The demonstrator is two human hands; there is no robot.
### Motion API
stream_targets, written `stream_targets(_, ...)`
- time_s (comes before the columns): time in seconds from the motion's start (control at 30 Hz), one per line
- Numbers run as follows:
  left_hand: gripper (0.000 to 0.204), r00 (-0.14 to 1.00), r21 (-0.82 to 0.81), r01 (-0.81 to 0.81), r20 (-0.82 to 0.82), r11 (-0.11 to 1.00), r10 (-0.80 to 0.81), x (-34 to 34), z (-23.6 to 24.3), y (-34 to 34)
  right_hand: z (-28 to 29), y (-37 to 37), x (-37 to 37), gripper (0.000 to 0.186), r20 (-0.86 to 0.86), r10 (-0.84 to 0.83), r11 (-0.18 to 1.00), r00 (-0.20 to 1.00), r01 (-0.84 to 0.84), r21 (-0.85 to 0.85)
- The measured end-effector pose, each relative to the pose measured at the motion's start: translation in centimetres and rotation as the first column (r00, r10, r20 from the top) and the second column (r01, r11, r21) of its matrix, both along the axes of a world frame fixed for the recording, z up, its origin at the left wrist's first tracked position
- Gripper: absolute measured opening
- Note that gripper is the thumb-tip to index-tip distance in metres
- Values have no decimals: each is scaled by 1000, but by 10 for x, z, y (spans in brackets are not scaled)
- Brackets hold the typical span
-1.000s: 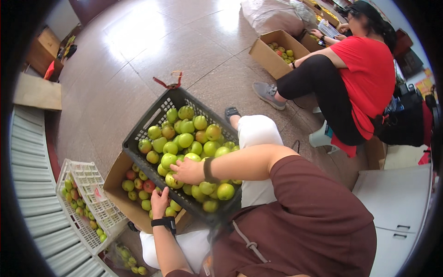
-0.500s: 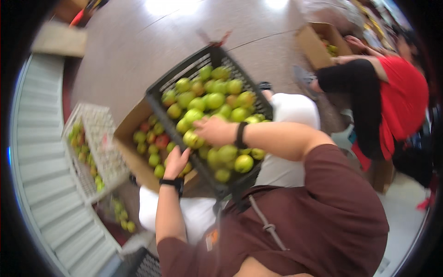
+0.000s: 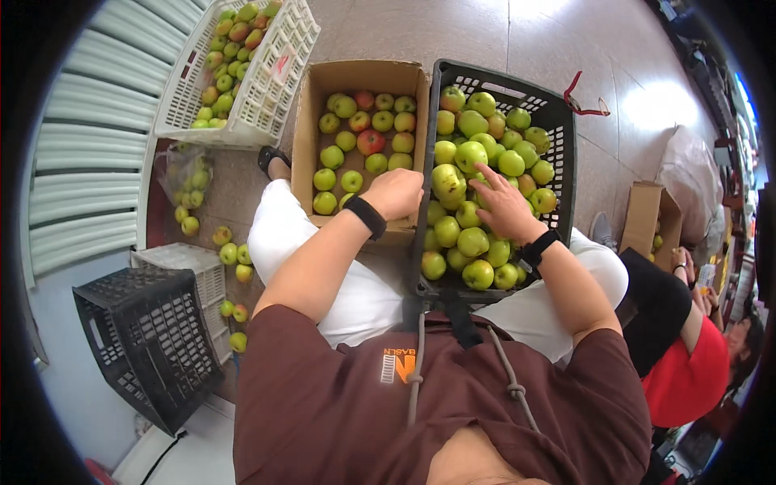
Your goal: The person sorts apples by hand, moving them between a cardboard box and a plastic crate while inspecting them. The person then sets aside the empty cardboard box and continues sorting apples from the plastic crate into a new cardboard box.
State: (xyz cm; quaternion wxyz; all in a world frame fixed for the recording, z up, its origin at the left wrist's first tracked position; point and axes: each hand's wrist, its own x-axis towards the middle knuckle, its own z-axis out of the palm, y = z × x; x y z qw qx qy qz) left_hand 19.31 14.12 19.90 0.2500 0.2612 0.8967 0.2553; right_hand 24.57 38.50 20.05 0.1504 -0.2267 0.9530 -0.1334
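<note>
My left hand (image 3: 394, 195), with a black band at the wrist, is closed at the near right corner of a cardboard box (image 3: 323, 74), beside the crate's left wall. Its fingertips are hidden, so I cannot tell what they hold. Inside the box green and red apples (image 3: 371, 142) lie spaced out on the bottom. To its right a black plastic crate (image 3: 564, 133) is heaped with mostly green apples (image 3: 474, 242). My right hand (image 3: 508, 208) is open over this heap, fingers stretched out and touching the apples. A large green apple with brown marks (image 3: 449, 183) lies left of it.
A white crate (image 3: 275, 81) with apples stands at the far left, above a clear bag of apples (image 3: 192, 174). Loose apples (image 3: 229, 253) lie near an empty black crate (image 3: 145, 347). At right, a person in red (image 3: 687, 376) sits by another box (image 3: 647, 214).
The view has turned, so crate and box now stand side by side, nearly straight. My left hand has gone from spread to closed. My right hand has shifted across the apples, its fingers straighter.
</note>
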Motion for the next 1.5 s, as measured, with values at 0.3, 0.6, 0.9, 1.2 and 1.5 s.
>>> stream_targets(0.3, 21, 968, 209, -21, -240, 978, 72, -9, -6, -31, -22, -35, 50, 66, 116, -148, 987, 982, 153, -38)
stream_targets(0.6, 25, 989, 97, -26, -144, 995, 40, -16, -30, -44, -43, -43, 112, 38, -145, -72, 988, 987, 90, 127)
stream_targets(0.9, 26, 989, 15, -148, 10, 989, 148, -16, -64, -64, -42, -31, 109, 43, -214, -241, 969, 947, 246, -6)
stream_targets(1.2, 25, 861, -46, -401, 321, 915, 394, 3, -73, -89, -34, -29, 97, 50, -113, -272, 954, 956, 283, 94)
stream_targets(1.5, 27, 936, 386, -227, 341, 894, 90, 36, -44, -101, -20, -40, 70, 64, 257, -528, 819, 810, 565, -99)
